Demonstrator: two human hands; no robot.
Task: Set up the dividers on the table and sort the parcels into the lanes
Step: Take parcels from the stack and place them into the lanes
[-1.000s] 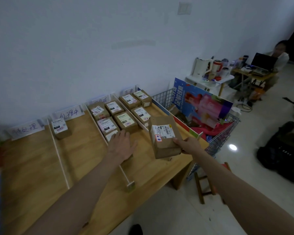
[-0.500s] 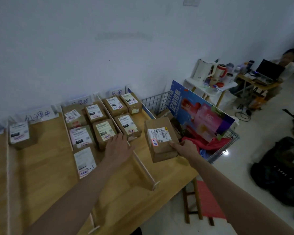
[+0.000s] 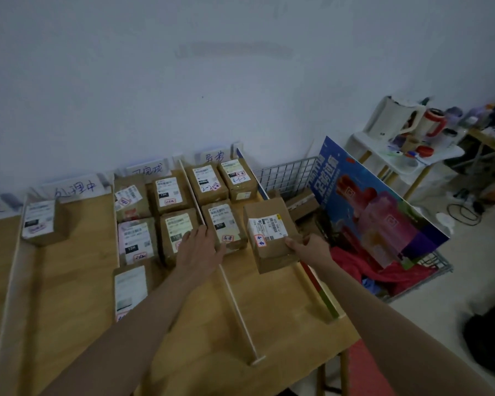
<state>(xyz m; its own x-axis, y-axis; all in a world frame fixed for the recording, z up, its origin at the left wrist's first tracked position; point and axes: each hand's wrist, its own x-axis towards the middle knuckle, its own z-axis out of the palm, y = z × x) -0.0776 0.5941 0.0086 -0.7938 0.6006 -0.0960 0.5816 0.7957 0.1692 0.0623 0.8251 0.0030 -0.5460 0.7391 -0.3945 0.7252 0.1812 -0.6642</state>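
Note:
My right hand (image 3: 309, 250) grips a brown cardboard parcel (image 3: 269, 232) with a white label, holding it just above the rightmost lane of the wooden table (image 3: 77, 281). My left hand (image 3: 200, 250) lies flat with straight fingers over the white divider (image 3: 237, 307) between the two right lanes, touching the parcels beside it. Three parcels (image 3: 223, 224) sit in the rightmost lane. Several parcels (image 3: 155, 221) fill the lane to its left. One lone parcel (image 3: 42, 221) sits in the lane further left. Paper lane labels (image 3: 75, 190) stand along the wall.
A wire basket cart (image 3: 292, 172) stands against the table's right edge, holding more boxes, red cloth and a large blue printed board (image 3: 377, 210). A small white side table (image 3: 406, 155) with a kettle and cups stands at the right. A dark bag (image 3: 492, 335) lies on the floor.
My head has turned and come closer to the table. The right hand has brought the parcel inward over the rightmost lane. The left hand has stayed on the divider.

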